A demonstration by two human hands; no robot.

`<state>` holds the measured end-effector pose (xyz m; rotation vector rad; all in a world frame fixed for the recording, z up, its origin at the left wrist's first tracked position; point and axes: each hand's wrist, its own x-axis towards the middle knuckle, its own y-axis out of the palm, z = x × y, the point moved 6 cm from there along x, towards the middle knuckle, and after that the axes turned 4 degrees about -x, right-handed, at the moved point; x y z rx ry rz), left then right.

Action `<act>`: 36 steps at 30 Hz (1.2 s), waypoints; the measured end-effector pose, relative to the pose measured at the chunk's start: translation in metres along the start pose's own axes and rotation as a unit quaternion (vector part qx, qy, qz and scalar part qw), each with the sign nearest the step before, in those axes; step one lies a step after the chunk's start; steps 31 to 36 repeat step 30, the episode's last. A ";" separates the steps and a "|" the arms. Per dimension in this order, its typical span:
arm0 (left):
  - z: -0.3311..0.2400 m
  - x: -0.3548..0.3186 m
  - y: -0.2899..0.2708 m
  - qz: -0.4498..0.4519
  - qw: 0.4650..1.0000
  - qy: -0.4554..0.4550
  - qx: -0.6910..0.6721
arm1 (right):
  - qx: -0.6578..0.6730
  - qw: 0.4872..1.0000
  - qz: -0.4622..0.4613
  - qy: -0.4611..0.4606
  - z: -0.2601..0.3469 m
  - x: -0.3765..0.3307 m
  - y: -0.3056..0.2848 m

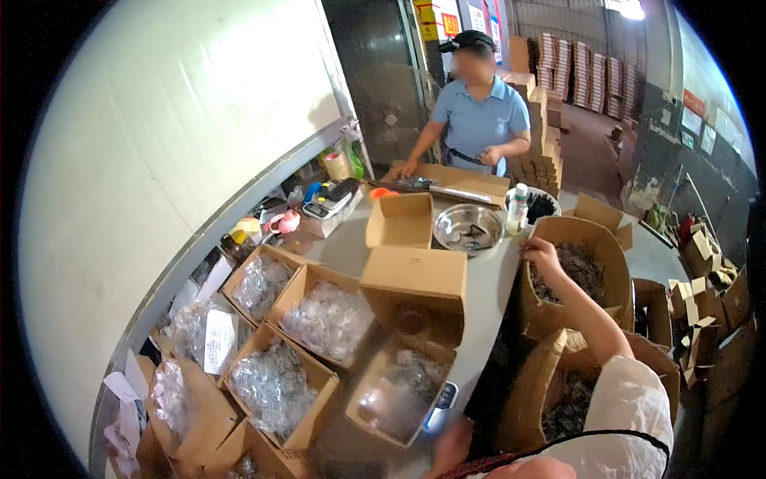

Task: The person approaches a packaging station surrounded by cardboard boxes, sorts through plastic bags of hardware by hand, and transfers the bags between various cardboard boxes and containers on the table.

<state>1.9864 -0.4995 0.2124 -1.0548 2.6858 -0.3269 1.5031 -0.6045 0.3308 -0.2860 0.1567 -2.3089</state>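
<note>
My right hand [543,255] reaches to the left rim of a tall open carton [550,317] heaped with dark small items. Its fingers are drawn together; whatever they hold, if anything, is too small to make out. Low in the picture my left hand [452,444] is smeared by motion, so its fingers cannot be read. It is beside a small open cardboard box [384,429] containing clear bags of grey pieces. A device with a lit display [444,397], partly hidden, sits at that box's right side.
Several boxes of clear plastic bags [327,315] fill the left of the table. Farther back are a steel bowl [455,217], a white bottle [517,206] and a scale [319,209]. Another carton [511,407] stands under my right arm. A co-worker in blue [483,112] stands across the table.
</note>
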 end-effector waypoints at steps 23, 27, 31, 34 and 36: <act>-0.082 -0.023 0.161 0.092 0.955 -0.014 0.282 | -0.645 0.754 0.113 0.060 -0.146 -0.217 -0.290; -0.069 -0.015 0.177 0.034 0.947 0.049 0.315 | -0.555 0.816 0.042 0.156 -0.183 -0.219 -0.337; -0.068 -0.024 0.166 0.042 0.949 0.013 0.311 | -0.566 0.781 0.087 0.248 -0.174 -0.216 -0.320; -0.068 -0.024 0.166 0.042 0.949 0.013 0.311 | -0.566 0.781 0.087 0.248 -0.174 -0.216 -0.320; -0.068 -0.024 0.166 0.042 0.949 0.013 0.311 | -0.566 0.781 0.087 0.248 -0.174 -0.216 -0.320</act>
